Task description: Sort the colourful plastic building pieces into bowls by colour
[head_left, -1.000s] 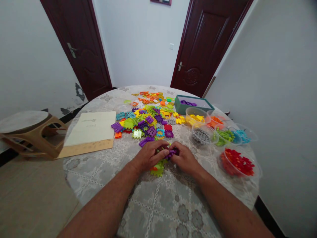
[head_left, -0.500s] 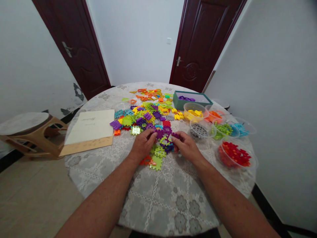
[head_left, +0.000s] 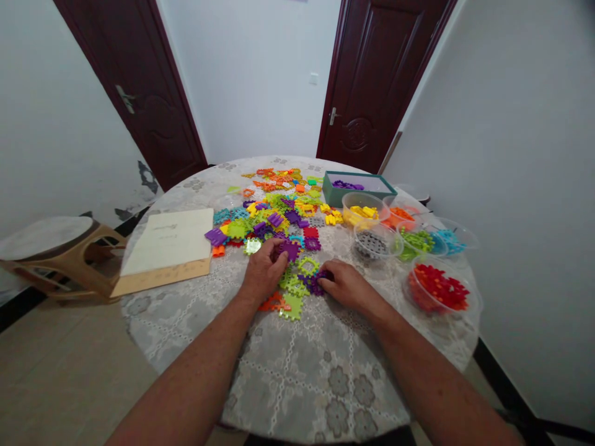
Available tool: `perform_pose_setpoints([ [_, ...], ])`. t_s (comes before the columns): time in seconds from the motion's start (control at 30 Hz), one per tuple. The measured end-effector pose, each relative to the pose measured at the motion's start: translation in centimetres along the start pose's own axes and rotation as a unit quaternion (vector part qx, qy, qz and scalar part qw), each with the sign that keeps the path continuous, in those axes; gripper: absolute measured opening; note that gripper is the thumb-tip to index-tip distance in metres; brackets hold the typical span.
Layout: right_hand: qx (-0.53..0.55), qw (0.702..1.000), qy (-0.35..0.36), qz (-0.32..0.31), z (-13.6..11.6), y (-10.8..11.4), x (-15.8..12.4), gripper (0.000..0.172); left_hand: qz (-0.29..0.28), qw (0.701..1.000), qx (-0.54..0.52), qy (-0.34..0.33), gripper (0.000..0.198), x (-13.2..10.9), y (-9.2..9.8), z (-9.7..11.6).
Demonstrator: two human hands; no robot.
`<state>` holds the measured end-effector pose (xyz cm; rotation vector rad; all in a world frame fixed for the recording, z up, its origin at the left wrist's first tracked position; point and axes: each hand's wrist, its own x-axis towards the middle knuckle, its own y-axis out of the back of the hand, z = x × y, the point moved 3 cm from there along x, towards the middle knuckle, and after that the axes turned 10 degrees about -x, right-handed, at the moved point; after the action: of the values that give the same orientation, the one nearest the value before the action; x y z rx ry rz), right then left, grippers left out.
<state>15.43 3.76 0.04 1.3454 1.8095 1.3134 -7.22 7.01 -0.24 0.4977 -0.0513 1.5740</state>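
Note:
Near the table's middle, my left hand (head_left: 264, 272) is closed on a flat purple interlocking tile (head_left: 291, 249) with toothed edges. My right hand (head_left: 343, 282) has its fingertips closed on a dark purple piece (head_left: 316, 284), its shape partly hidden by the fingers. Between the hands lie a green frame tile (head_left: 307, 266) and several flat green tiles (head_left: 292, 305), with an orange piece (head_left: 275, 302) at their left. A mixed pile of toothed plastic pieces (head_left: 239, 228) spreads behind my left hand.
Clear tubs stand to the right, holding yellow (head_left: 364, 214), grey (head_left: 373, 244), green (head_left: 417, 241), blue (head_left: 447, 243) and red pieces (head_left: 439, 288). Behind them is a green box (head_left: 360, 197) with purple pieces. An open notebook (head_left: 171, 241) lies left; a stool (head_left: 60, 254) stands beyond the table edge.
My hands have moved apart. The right has come down and toward me to the dark purple piece, while the left keeps the purple tile, now slightly further left.

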Motion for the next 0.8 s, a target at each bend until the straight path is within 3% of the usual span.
perform_pose_setpoints([
  [0.23, -0.001, 1.0, 0.031, -0.003, 0.3, -0.1, -0.2, 0.005, -0.033, 0.999, -0.026, 0.01, 0.043, -0.2, -0.2, 0.4],
  [0.4, 0.029, 0.998, 0.049, -0.013, 0.2, -0.1, -0.3, 0.021, -0.045, 0.998, -0.03, 0.026, 0.048, -0.3, -0.2, 1.0],
  [0.57, 0.043, 0.997, 0.059, -0.025, -0.1, 0.4, -0.5, 0.016, -0.068, 0.997, -0.028, 0.019, 0.046, -0.4, -0.3, 1.1],
  [0.7, 0.147, 0.988, 0.035, -0.028, -0.5, 0.8, -0.5, 0.01, -0.078, 0.997, -0.026, -0.005, 0.043, -0.4, -0.5, 1.2],
  [0.8, 0.278, 0.96, -0.016, -0.029, -0.7, 0.6, -0.2, 0.007, -0.087, 0.996, -0.008, -0.02, 0.043, -0.6, -0.6, 1.2],
])
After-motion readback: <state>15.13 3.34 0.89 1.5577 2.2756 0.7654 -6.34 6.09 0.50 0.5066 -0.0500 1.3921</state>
